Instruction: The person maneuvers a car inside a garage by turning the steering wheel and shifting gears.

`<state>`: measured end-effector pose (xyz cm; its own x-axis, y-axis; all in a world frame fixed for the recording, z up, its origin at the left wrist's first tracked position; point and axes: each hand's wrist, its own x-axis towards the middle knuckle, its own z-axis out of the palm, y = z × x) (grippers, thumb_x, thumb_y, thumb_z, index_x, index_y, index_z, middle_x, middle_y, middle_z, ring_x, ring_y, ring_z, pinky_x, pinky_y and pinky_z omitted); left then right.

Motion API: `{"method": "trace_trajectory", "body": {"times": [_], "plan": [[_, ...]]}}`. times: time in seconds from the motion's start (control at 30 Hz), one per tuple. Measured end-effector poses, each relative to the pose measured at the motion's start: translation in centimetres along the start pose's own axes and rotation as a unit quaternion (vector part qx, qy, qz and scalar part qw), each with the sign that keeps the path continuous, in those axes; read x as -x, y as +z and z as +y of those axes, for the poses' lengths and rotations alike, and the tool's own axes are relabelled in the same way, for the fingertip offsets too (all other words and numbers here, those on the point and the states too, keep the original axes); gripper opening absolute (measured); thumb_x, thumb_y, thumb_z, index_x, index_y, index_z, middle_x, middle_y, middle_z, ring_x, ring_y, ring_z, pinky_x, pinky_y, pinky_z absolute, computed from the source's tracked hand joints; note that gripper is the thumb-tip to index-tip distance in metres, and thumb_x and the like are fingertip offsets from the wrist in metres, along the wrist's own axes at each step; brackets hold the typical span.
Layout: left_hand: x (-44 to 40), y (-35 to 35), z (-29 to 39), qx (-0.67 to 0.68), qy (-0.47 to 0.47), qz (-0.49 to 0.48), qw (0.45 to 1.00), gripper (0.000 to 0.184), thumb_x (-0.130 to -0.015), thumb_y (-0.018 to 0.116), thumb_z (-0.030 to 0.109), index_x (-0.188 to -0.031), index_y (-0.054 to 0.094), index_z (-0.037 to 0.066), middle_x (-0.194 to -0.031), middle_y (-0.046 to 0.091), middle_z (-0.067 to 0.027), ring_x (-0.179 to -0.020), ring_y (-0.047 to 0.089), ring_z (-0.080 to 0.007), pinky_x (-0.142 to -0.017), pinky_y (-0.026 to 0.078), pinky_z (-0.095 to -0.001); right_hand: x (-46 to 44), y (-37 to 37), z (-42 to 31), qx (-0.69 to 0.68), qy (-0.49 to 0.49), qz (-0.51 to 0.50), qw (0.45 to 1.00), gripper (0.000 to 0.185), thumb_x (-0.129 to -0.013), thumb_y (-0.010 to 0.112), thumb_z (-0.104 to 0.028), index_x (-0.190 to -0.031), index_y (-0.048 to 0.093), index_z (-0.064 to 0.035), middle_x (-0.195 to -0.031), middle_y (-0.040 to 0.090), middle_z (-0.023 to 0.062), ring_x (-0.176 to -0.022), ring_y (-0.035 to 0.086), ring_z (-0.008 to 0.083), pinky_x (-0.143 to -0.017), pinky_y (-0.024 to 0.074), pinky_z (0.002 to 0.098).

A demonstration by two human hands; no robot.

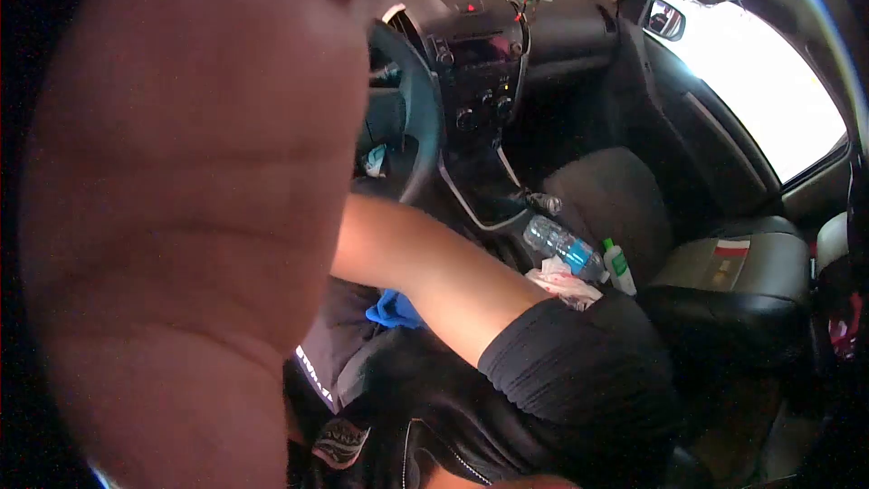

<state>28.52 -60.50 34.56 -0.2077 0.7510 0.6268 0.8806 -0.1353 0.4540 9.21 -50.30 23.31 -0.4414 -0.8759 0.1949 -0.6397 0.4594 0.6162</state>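
Note:
A large, blurred bare-skin shape (pixel 190 208) fills the left side, very close to the camera. It seems to be my left hand or forearm; no fingers can be made out, nor anything held. A bare limb (pixel 434 267), apparently my right arm, comes out of a black sleeve (pixel 579 362) and passes behind that shape, so my right hand is hidden. Beyond it is the steering wheel (pixel 425 118). Blue cloth (pixel 394 310) shows below the bare limb, next to dark fabric with white lettering (pixel 314 378).
Right of the sleeve lie a clear plastic bottle (pixel 561 244), a crumpled white-and-red wrapper (pixel 563 281) and a green-and-white bottle (pixel 619 270). The centre console (pixel 484 195), passenger seat (pixel 611 190), armrest (pixel 742 263) and dashboard (pixel 570 27) surround them. Small items hang near the windshield.

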Motion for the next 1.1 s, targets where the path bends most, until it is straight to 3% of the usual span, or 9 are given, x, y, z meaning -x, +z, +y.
{"method": "trace_trajectory", "body": {"times": [0.6, 0.7, 0.77, 0.8, 0.87, 0.93, 0.97, 1.0, 1.1], "plan": [[-13.0, 12.7, -1.1, 0.315, 0.071, -0.111, 0.940, 0.072, -0.087, 0.079, 0.029, -0.145, 0.046, 0.003, -0.128, 0.061, -0.0123, -0.122, 0.056, -0.0246, -0.102, 0.046, -0.0354, 0.0, 2.5, 1.3, -0.036, 0.025, 0.035, 0.998, 0.054, -0.075, 0.069, -0.034, -0.127, 0.066, -0.0181, -0.138, 0.061, 0.0062, -0.136, 0.049, 0.0271, -0.116, 0.0347, 0.0466], [-15.9, 9.1, -5.4, 0.172, 0.080, 0.024, 0.981, 0.074, -0.088, 0.079, 0.029, -0.147, 0.045, 0.003, -0.130, 0.061, -0.0123, -0.124, 0.055, -0.0248, -0.103, 0.046, -0.0355, 0.1, 3.3, 2.2, -0.042, 0.032, 0.048, 0.997, 0.056, -0.075, 0.069, -0.033, -0.128, 0.066, -0.0174, -0.140, 0.061, 0.0073, -0.138, 0.048, 0.0279, -0.117, 0.0343, 0.0471], [-18.7, 6.3, -12.7, -0.111, 0.097, 0.117, 0.982, 0.085, -0.078, 0.089, 0.025, -0.148, 0.045, 0.002, -0.132, 0.061, -0.0143, -0.123, 0.057, -0.0253, -0.107, 0.045, -0.0398, 0.1, 4.1, 2.7, -0.055, 0.039, 0.070, 0.995, 0.057, -0.074, 0.070, -0.033, -0.129, 0.065, -0.0170, -0.141, 0.060, 0.0079, -0.138, 0.048, 0.0284, -0.117, 0.0340, 0.0474], [-20.0, 5.3, -17.3, -0.252, 0.149, 0.198, 0.935, 0.077, -0.081, 0.079, 0.050, -0.138, 0.056, 0.002, -0.123, 0.065, -0.0223, -0.115, 0.064, -0.0365, -0.097, 0.050, -0.0453, 0.5, 4.2, 2.8, -0.066, 0.041, 0.081, 0.994, 0.057, -0.074, 0.070, -0.032, -0.129, 0.065, -0.0168, -0.141, 0.060, 0.0083, -0.139, 0.048, 0.0287, -0.117, 0.0338, 0.0476], [-20.2, 2.0, -23.5, -0.473, 0.039, 0.188, 0.860, 0.078, -0.085, 0.067, 0.064, -0.133, 0.061, 0.003, -0.120, 0.068, -0.0229, -0.115, 0.063, -0.0415, -0.095, 0.051, -0.0499, 0.8, 6.2, 2.6, -0.125, 0.056, 0.108, 0.985, 0.058, -0.074, 0.070, -0.032, -0.130, 0.065, -0.0164, -0.142, 0.059, 0.0090, -0.139, 0.047, 0.0292, -0.118, 0.0336, 0.0479], [-18.6, -1.1, -25.9, -0.449, -0.044, 0.124, 0.884, 0.074, -0.089, 0.055, 0.071, -0.119, 0.070, 0.005, -0.107, 0.072, -0.0229, -0.108, 0.066, -0.0420, -0.089, 0.052, -0.0520, 1.5, 9.0, 2.3, -0.195, 0.052, 0.155, 0.967, 0.060, -0.073, 0.071, -0.031, -0.130, 0.064, -0.0160, -0.143, 0.059, 0.0097, -0.140, 0.047, 0.0298, -0.119, 0.0333, 0.0482], [-18.1, -2.1, -26.7, -0.391, -0.047, 0.100, 0.914, 0.070, -0.091, 0.053, 0.071, -0.111, 0.071, 0.006, -0.100, 0.072, -0.0224, -0.103, 0.067, -0.0417, -0.087, 0.052, -0.0527, 1.6, 10.6, 2.4, -0.142, 0.012, 0.296, 0.944, 0.065, -0.067, 0.073, -0.030, -0.130, 0.064, -0.0149, -0.143, 0.059, 0.0114, -0.140, 0.047, 0.0305, -0.118, 0.0330, 0.0505], [-17.5, -2.7, -27.2, -0.327, -0.047, 0.073, 0.941, 0.068, -0.093, 0.051, 0.070, -0.103, 0.073, 0.006, -0.093, 0.072, -0.0220, -0.098, 0.068, -0.0414, -0.085, 0.053, -0.0534, 2.3, 9.6, 1.8, -0.148, 0.044, 0.179, 0.972, 0.070, -0.068, 0.072, -0.030, -0.134, 0.062, -0.0106, -0.147, 0.055, 0.0152, -0.141, 0.045, 0.0328, -0.118, 0.0327, 0.0532], [-14.9, -2.2, -26.2, -0.342, -0.130, 0.129, 0.922, 0.063, -0.093, 0.052, 0.068, -0.098, 0.072, 0.008, -0.085, 0.072, -0.0190, -0.085, 0.070, -0.0415, -0.077, 0.054, -0.0530, 4.1, 4.3, 0.8, 0.054, -0.020, 0.104, 0.993, 0.065, -0.083, 0.064, -0.039, -0.139, 0.060, -0.0085, -0.152, 0.050, 0.0128, -0.144, 0.042, 0.0312, -0.124, 0.0197, 0.0516]]}}
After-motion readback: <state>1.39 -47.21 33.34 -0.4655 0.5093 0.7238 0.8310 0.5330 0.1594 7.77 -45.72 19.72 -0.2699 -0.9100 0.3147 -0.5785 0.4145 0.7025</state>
